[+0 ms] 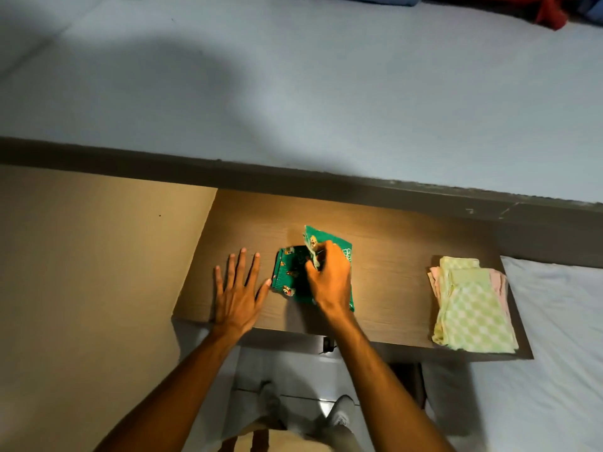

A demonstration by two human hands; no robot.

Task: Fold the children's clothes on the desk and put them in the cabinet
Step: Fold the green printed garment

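Two hands working over one desk (pixel 408 243) | left hand (pixel 236 288) lying flat, fingers spread, holding nothing, thumb touching the green garment's edge | right hand (pixel 329 278) pinching a raised flap of the one green garment (pixel 293 275) mid-desk | one folded checked stack (pixel 470 305) sitting at the desk's right end, well apart.

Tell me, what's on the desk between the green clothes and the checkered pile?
Nothing. In the head view, only bare wooden desk lies between the green clothes and the checkered pile.
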